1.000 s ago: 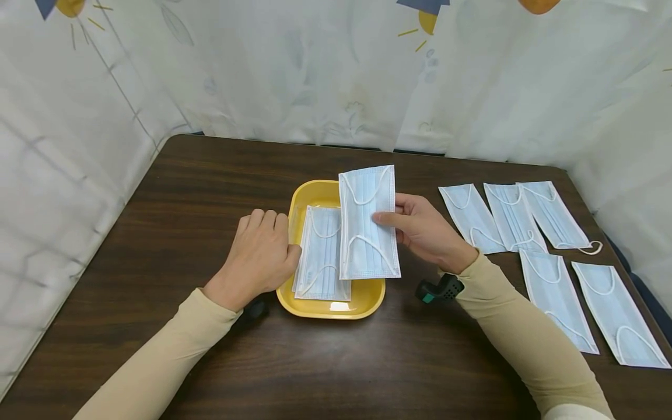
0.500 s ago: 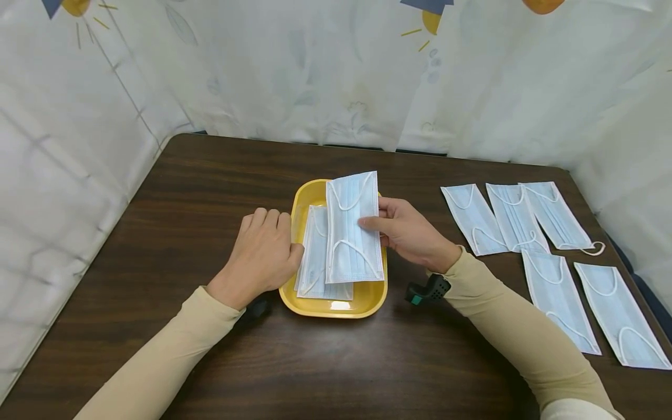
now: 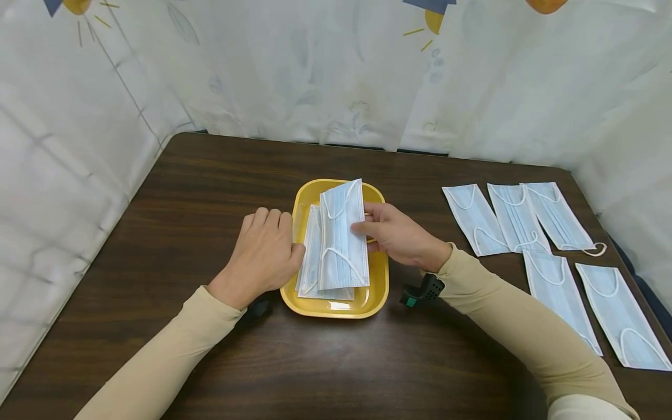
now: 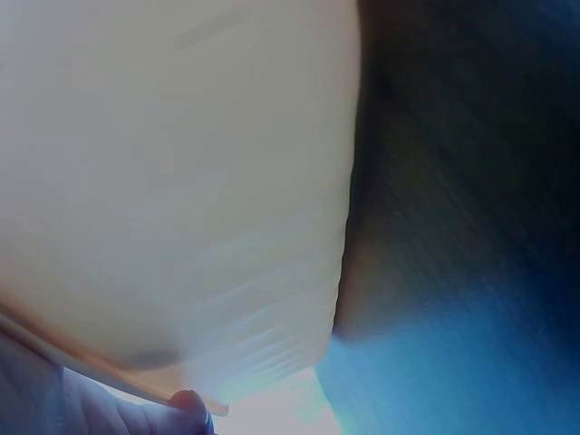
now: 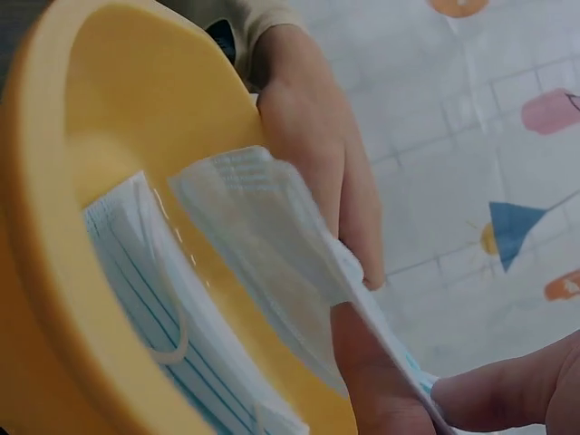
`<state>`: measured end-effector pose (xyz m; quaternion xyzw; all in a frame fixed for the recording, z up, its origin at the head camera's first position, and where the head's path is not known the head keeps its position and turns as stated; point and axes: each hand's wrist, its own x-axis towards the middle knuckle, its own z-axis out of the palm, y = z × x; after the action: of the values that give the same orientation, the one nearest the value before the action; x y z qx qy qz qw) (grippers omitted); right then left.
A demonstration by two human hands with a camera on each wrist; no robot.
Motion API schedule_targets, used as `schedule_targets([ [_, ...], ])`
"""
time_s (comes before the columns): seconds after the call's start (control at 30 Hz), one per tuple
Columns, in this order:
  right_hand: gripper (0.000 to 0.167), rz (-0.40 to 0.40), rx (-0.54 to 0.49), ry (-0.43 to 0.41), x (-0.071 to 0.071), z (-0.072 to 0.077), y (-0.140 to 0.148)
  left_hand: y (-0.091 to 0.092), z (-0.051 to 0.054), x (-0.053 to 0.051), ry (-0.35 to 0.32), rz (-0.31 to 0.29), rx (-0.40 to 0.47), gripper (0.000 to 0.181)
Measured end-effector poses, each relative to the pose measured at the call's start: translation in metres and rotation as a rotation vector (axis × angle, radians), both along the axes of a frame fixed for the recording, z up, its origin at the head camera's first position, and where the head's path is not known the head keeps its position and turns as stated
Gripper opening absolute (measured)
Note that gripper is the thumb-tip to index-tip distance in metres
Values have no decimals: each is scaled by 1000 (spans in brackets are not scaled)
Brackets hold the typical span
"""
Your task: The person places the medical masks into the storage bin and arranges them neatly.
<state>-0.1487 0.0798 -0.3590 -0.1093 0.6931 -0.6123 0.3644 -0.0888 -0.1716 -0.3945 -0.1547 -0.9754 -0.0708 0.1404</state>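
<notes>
One mask [image 3: 340, 236] pinched in right hand [image 3: 401, 236]

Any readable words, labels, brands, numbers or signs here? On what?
None readable.
Masks: no lettering seen.
Yellow tray: faint mark on its side in the left wrist view, too blurred to read.
White backdrop: printed pictures, no words made out.
Black wrist device: too small to tell.
</notes>
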Motion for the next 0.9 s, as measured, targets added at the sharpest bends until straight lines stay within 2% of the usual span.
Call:
schedule_targets([
  [0.43,52,69,77,3,4,-1,-18,0,1,-1,-49,8,6,20],
  [0.63,63,138,174,34,8,2,-18,1,2,0,-79,13,-11,22],
  [0.73,66,148,219,83,10,6,-14,0,2,-1,-71,12,-15,22],
  [0.9,62,167,285,203,13,11,-5,0,2,-1,-48,5,-2,20],
])
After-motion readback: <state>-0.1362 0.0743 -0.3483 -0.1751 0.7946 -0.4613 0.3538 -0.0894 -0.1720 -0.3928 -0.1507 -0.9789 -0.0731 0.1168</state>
